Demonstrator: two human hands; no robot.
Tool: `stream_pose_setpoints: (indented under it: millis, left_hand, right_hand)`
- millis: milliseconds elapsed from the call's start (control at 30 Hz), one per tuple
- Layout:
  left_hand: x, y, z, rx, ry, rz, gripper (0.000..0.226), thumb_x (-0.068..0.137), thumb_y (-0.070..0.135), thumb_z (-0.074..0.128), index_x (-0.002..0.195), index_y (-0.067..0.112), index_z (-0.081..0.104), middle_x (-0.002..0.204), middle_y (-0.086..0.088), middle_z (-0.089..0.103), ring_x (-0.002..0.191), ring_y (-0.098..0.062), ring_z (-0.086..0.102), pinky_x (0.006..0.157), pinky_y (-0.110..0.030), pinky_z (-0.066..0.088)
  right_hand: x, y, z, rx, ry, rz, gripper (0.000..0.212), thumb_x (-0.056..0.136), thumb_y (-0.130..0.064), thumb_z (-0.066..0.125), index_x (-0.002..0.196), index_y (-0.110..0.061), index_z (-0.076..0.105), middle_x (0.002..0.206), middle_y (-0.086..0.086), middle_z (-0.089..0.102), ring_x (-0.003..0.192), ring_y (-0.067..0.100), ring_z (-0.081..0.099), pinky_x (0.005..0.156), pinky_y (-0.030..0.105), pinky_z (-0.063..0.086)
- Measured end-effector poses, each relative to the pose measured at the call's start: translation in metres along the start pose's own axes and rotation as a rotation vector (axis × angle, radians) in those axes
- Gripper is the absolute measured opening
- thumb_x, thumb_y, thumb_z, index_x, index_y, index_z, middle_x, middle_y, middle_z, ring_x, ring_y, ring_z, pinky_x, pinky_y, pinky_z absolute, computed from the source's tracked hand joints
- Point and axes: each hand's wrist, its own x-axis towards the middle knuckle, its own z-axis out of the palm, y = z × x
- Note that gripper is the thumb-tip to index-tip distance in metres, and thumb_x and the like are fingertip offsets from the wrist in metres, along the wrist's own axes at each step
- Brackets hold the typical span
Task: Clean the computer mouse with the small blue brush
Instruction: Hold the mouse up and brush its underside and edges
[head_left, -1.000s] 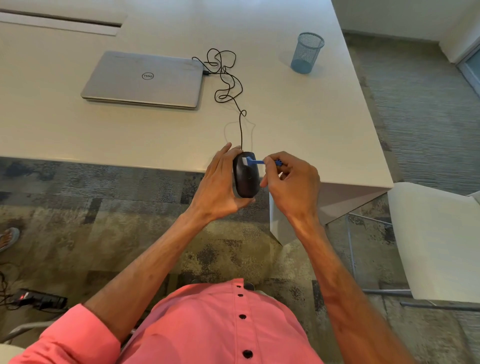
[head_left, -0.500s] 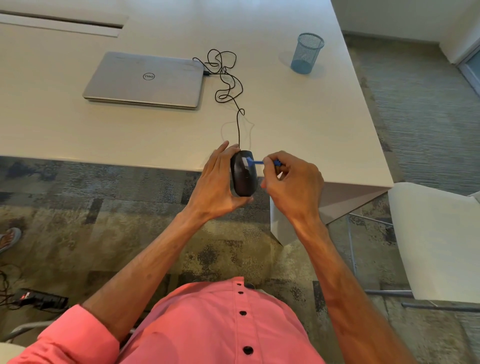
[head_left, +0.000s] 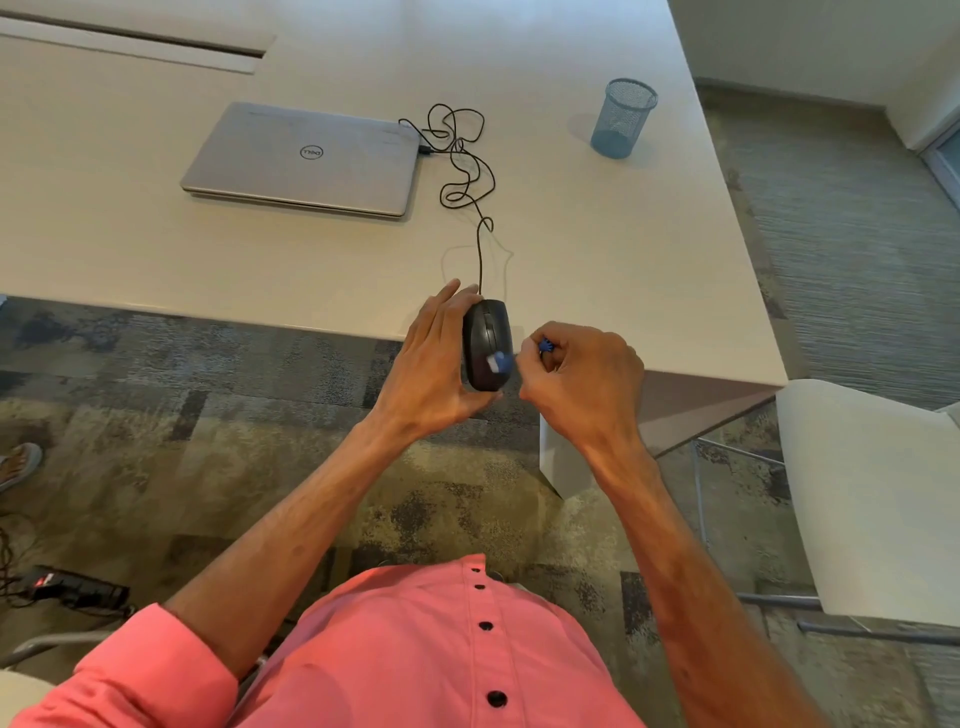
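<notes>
Spreading across the upper part of the view, a pale table (head_left: 311, 270) stands over a mottled carpet (head_left: 218, 441), and the person's pink buttoned shirt (head_left: 426, 660) fills the bottom. A white chair (head_left: 872, 493) stands at the right, just off the table's corner. A closed silver laptop (head_left: 306, 158) lies flat on the table, well away from the hands. The left hand (head_left: 436, 374) is raised at the table's near edge and grips the computer mouse from its left side, with the fingers reaching round its far end and the thumb tucked under its near end. The right hand (head_left: 582, 384) sits just right of the mouse, its fingers curled tight round the brush handle. A blue mesh cup (head_left: 623, 118) stands upright near the table's far right edge. A black power strip (head_left: 78, 590) lies on the carpet at the lower left. The computer mouse (head_left: 485, 343) is black, held with its buttons facing up at the camera, over the table's near edge. Its thin black cable (head_left: 467, 171) runs away in loose loops to the laptop's right side. The small blue brush (head_left: 501, 360) is blurred; its head touches the mouse's near right part.
</notes>
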Motion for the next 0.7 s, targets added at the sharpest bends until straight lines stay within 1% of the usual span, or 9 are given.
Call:
stream_pose_setpoints:
  millis: [100,167,233,300,400,467,567,633,700]
  left_hand:
    - [0.001,0.000,-0.001,0.011,0.008,0.028,0.119,0.078,0.048,0.097,0.170,0.009,0.033,0.180,-0.007,0.035,0.175,-0.024,0.017,0.141,-0.052,0.023]
    - [0.000,0.000,-0.001,0.019,0.013,0.040,0.117,0.079,0.046,0.097,0.170,0.007,0.034,0.180,-0.008,0.036,0.175,-0.026,0.018,0.140,-0.055,0.024]
    - [-0.001,0.001,-0.001,0.021,0.018,0.044,0.116,0.080,0.045,0.097,0.169,0.006,0.035,0.180,-0.008,0.035,0.175,-0.026,0.018,0.140,-0.055,0.024]
    - [-0.002,0.000,-0.001,0.021,0.023,0.037,0.114,0.081,0.045,0.096,0.169,0.005,0.035,0.181,-0.009,0.035,0.174,-0.027,0.019,0.140,-0.056,0.023]
    - [-0.004,-0.001,0.000,0.023,0.025,0.019,0.115,0.082,0.048,0.096,0.169,0.005,0.035,0.180,-0.009,0.036,0.174,-0.027,0.020,0.139,-0.055,0.024]
    - [-0.004,-0.001,0.000,0.011,0.029,0.011,0.118,0.080,0.050,0.096,0.170,0.006,0.034,0.181,-0.008,0.035,0.174,-0.026,0.020,0.139,-0.054,0.025]
    - [-0.001,-0.003,-0.002,0.017,0.035,0.021,0.118,0.081,0.051,0.095,0.170,0.007,0.033,0.181,-0.009,0.033,0.174,-0.027,0.020,0.140,-0.054,0.024]
    - [0.000,-0.004,-0.003,0.024,0.024,0.021,0.120,0.079,0.051,0.096,0.170,0.007,0.032,0.181,-0.009,0.033,0.174,-0.027,0.020,0.140,-0.055,0.024]
    - [0.000,-0.005,-0.004,0.027,0.017,0.018,0.122,0.077,0.050,0.098,0.170,0.007,0.032,0.180,-0.008,0.034,0.174,-0.026,0.019,0.140,-0.054,0.024]
  right_hand:
    - [0.000,-0.002,0.003,0.151,0.141,0.017,0.019,0.107,-0.036,0.067,0.101,-0.026,0.082,0.072,-0.012,0.081,0.061,0.006,0.074,0.067,0.034,0.063]
    - [0.000,-0.003,0.006,0.145,0.161,0.004,0.018,0.108,-0.036,0.067,0.104,-0.028,0.082,0.074,-0.014,0.081,0.059,0.002,0.070,0.064,0.030,0.061]
    - [0.000,-0.003,0.009,0.085,0.114,-0.011,0.022,0.107,-0.037,0.064,0.099,-0.027,0.082,0.072,-0.010,0.080,0.060,0.008,0.073,0.064,0.033,0.062]
    - [-0.001,-0.001,0.008,0.012,0.049,-0.027,0.031,0.104,-0.040,0.057,0.089,-0.024,0.080,0.064,-0.007,0.076,0.060,0.014,0.073,0.061,0.036,0.061]
    - [-0.002,0.004,0.007,-0.118,-0.033,-0.040,0.037,0.096,-0.042,0.053,0.074,-0.022,0.075,0.057,-0.006,0.068,0.056,0.016,0.068,0.058,0.034,0.059]
    - [-0.003,0.007,0.006,-0.130,-0.076,-0.035,0.038,0.095,-0.042,0.053,0.071,-0.020,0.074,0.057,-0.006,0.066,0.056,0.016,0.067,0.061,0.036,0.061]
    - [-0.006,0.010,0.006,0.050,0.006,0.002,0.033,0.100,-0.043,0.057,0.084,-0.025,0.080,0.061,-0.009,0.073,0.060,0.011,0.073,0.063,0.036,0.063]
    - [-0.006,0.009,0.008,0.164,0.096,-0.002,0.023,0.104,-0.040,0.064,0.093,-0.028,0.080,0.065,-0.010,0.076,0.055,0.007,0.069,0.059,0.035,0.061]
    - [-0.006,0.008,0.011,0.177,0.165,-0.056,0.016,0.106,-0.037,0.068,0.101,-0.029,0.081,0.071,-0.012,0.079,0.052,0.004,0.063,0.053,0.032,0.056]
